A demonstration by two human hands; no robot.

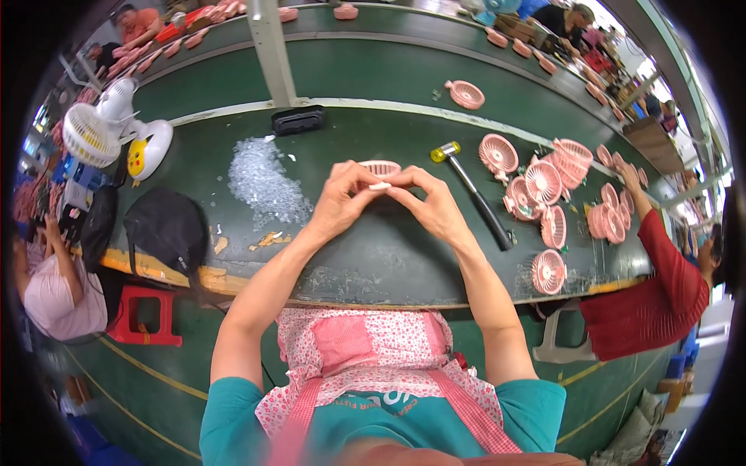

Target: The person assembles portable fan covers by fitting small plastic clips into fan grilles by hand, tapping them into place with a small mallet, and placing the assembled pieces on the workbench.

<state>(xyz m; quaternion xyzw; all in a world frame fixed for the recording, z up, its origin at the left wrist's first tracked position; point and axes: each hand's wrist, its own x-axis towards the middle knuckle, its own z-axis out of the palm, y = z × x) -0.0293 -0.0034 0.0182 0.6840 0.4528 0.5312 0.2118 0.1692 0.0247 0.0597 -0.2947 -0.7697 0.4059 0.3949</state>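
Green table [373, 256], and I've both hands, left [338, 203] and right [435, 208], fingers pinched shut on a pink grille [381, 168]: light, thin, brittle-looking plastic, best gripped at the rim

No packages, labels, signs or screens clearly show — none readable.

bare bench [388, 256] below hands, mallet [472, 190] right, clear bits pile [264, 182] left
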